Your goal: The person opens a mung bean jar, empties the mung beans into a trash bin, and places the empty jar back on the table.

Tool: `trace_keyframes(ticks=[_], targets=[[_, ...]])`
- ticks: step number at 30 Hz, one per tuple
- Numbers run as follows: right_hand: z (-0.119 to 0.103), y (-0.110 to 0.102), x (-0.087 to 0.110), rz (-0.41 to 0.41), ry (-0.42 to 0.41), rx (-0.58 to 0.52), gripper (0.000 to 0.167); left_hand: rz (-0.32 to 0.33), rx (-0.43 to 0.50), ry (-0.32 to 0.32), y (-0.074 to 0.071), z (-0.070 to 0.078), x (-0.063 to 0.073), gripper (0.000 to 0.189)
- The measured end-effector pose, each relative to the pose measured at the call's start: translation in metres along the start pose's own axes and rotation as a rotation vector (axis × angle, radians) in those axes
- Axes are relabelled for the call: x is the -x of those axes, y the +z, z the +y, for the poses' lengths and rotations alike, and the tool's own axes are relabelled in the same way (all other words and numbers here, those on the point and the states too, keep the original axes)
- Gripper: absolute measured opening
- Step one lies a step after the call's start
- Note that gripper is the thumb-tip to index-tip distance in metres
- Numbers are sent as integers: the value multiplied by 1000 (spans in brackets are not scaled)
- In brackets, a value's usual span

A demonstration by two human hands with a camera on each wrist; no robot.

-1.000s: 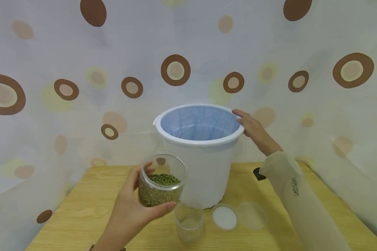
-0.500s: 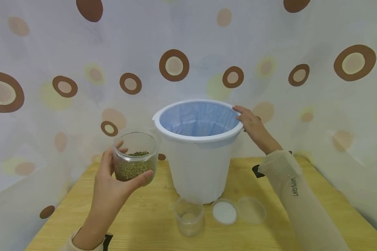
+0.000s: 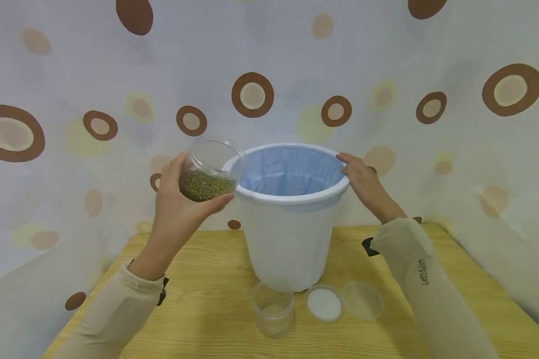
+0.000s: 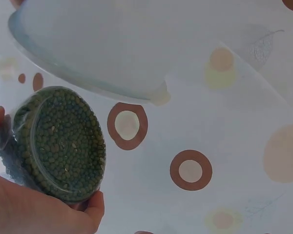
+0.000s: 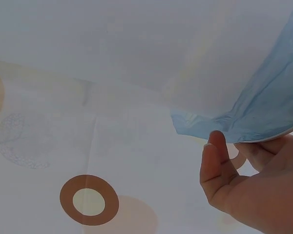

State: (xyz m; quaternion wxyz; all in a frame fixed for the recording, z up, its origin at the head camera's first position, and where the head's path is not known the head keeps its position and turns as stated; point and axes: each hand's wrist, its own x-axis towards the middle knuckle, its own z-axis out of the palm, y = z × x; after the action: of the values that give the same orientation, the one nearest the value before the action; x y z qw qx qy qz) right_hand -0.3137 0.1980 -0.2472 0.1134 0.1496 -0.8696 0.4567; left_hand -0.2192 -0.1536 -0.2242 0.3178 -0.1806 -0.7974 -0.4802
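In the head view my left hand (image 3: 178,199) grips a clear plastic jar (image 3: 213,164) of green mung beans (image 3: 206,186), thumb at the front and fingers round the far side. The jar is tilted, its mouth toward the bin and close to the rim's left side; the beans are still inside. In the left wrist view the jar's bean-covered base (image 4: 68,141) faces the camera. A white trash bin (image 3: 287,239), lined with a blue bag (image 3: 292,169), stands upright on the table. My right hand (image 3: 366,187) holds its rim at the right; some fingers are partly hidden.
In front of the bin, on the wooden table (image 3: 197,304), stands a clear jar (image 3: 274,311). Beside it lie a lid with a white disc (image 3: 325,304) and a clear lid (image 3: 363,300). A dotted curtain (image 3: 269,50) hangs behind.
My left hand has lifted the jar of beans, first leftward and up, then up and right to the bin's rim, tilting it toward the bin. My right hand stays on the rim.
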Motion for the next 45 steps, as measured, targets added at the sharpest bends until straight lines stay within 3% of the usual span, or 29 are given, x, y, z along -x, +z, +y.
trace_keyframes(ticks=[15, 21, 27, 36, 45], targets=[[3, 4, -4, 27, -52, 0, 52, 56, -128, 15, 13, 0, -48, 92], [2, 1, -4, 37, -50, 3, 52, 42, -158, 21, 28, 0, -62, 94], [0, 2, -4, 49, -43, 32, 52, 31, -184, 47, 41, -2, -69, 96], [3, 5, -2, 59, -54, 50, 52, 39, -266, 211, 60, -11, -74, 95], [12, -5, 13, 79, -44, 77, 51, -19, -346, 298, 86, -11, -70, 96]])
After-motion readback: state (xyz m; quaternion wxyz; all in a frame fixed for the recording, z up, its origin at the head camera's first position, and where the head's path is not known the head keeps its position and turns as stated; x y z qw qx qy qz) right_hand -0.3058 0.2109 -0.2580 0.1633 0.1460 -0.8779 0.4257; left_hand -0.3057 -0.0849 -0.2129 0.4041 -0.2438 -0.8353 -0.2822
